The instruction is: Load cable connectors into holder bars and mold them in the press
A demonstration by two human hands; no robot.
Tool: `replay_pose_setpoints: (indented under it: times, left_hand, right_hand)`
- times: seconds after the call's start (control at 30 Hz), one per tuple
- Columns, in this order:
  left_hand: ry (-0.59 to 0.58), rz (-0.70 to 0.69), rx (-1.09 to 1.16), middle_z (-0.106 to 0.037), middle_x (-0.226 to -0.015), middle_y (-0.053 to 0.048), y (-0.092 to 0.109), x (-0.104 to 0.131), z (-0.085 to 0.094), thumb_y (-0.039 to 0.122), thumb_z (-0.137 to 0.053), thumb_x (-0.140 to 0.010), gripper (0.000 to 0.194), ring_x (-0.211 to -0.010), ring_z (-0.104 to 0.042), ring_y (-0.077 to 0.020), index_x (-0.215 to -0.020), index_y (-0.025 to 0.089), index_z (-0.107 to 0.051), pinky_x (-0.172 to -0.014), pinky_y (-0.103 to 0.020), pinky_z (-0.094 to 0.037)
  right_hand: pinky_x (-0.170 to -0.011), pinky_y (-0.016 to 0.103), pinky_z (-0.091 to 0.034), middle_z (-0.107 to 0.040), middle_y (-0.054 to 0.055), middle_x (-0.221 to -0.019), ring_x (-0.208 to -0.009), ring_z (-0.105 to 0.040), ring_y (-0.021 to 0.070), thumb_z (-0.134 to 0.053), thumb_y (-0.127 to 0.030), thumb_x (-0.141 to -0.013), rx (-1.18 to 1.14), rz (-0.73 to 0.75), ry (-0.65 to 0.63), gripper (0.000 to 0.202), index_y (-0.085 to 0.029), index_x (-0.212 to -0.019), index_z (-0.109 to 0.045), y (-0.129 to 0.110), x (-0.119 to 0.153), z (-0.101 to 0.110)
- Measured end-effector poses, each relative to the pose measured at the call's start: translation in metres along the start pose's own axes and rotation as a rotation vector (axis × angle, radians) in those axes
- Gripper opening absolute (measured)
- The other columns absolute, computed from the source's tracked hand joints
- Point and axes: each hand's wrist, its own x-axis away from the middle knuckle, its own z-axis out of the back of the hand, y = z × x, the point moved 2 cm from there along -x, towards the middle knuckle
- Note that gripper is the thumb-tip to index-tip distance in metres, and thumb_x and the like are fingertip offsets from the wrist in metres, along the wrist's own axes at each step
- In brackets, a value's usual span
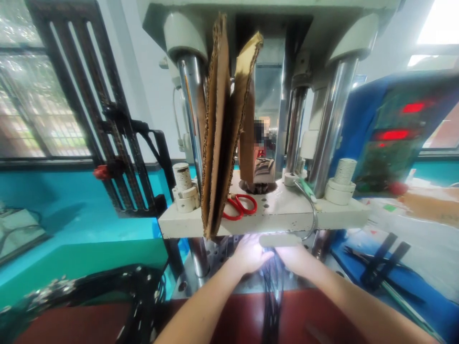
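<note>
A bundle of thin black cables (273, 298) runs from the press's lower bed down over the reddish-brown table edge. To its left, my left hand (250, 254) reaches in under the white platen, fingers stretched forward and thumb beside the cables. My right hand (292, 258) is at the right of the bundle. Its fingers are hidden by a pale bar-shaped lamp (280, 240) and washed out by its glare. Whether either hand touches the cable ends cannot be made out.
Red-handled scissors (241, 207) lie on the white platen (287, 220) beside upright cardboard sheets (224, 129). Steel columns (324, 124) flank the press. More black cables (136, 291) lie at left. Pliers (358, 255) and plastic sheeting (423, 243) are at right, below a blue control box (380, 114).
</note>
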Motion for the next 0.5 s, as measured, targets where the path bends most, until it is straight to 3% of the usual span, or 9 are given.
replay_pose_setpoints:
  times: [0.23, 0.5]
  left_hand:
    - [-0.088, 0.083, 0.014, -0.056, -0.117, -0.006, 0.003, -0.006, 0.005, 0.054, -0.041, -0.078, 0.052, -0.105, -0.05, -0.027, -0.123, 0.027, -0.044, -0.089, -0.043, -0.039]
    - [-0.155, 0.094, 0.021, -0.049, -0.125, -0.006, 0.001, -0.011, 0.007, 0.057, -0.036, -0.079, 0.055, -0.112, -0.045, -0.0277, -0.126, 0.028, -0.04, -0.093, -0.045, -0.035]
  right_hand:
    - [-0.078, 0.033, -0.047, -0.067, 0.01, -0.085, -0.087, -0.06, 0.0217, -0.038, -0.008, -0.077, 0.044, 0.009, -0.048, 0.032, -0.019, -0.088, -0.065, -0.004, -0.01, -0.004]
    - [-0.089, 0.038, -0.041, -0.064, 0.01, -0.101, -0.095, -0.058, 0.022, -0.042, -0.005, -0.072, 0.131, 0.071, -0.107, 0.038, -0.017, -0.103, -0.06, -0.003, -0.008, 0.006]
